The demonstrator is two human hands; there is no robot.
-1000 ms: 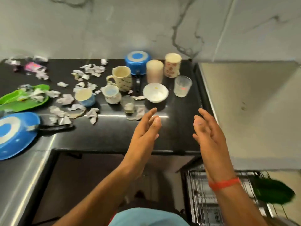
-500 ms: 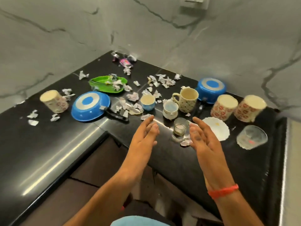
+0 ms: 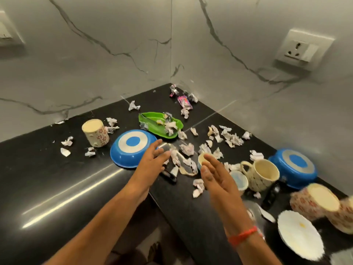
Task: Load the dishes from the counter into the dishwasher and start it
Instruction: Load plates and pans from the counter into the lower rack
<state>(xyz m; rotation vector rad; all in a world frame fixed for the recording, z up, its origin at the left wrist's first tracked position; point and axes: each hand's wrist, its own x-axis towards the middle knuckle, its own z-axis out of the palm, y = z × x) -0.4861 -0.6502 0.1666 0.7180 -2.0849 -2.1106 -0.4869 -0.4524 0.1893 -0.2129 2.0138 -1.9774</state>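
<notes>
Both hands reach out over the black counter point(image 3: 57, 180) with fingers straight and relaxed, grasping nothing. The left hand point(image 3: 152, 161) hovers with its fingertips over the near rim of an upturned blue pan point(image 3: 131, 150), whose black handle point(image 3: 169, 175) pokes out just below the hand. The right hand point(image 3: 215, 178) (a red thread band point(image 3: 242, 236) circles its wrist) hangs palm inward, its fingertips in front of a small blue cup with a cream inside point(image 3: 202, 159). Between the two hands lie crumpled paper scraps point(image 3: 187, 149), strewn on past the fingertips toward the corner of the marble wall point(image 3: 114, 64). Beyond the left hand sits a green leaf-shaped plate point(image 3: 152, 125) holding more scraps, and farther to its left a floral tumbler point(image 3: 95, 132) stands inverted. To the right of the right hand stand a pale blue cup point(image 3: 239, 180), a cream mug with a handle point(image 3: 263, 174) and a second upturned blue pan point(image 3: 294, 167). Nearer, beside the right wrist, rest a white scalloped plate point(image 3: 299, 236) and two blurred floral tumblers point(image 3: 315, 203). A wall socket point(image 3: 301, 48) is mounted high to the right
</notes>
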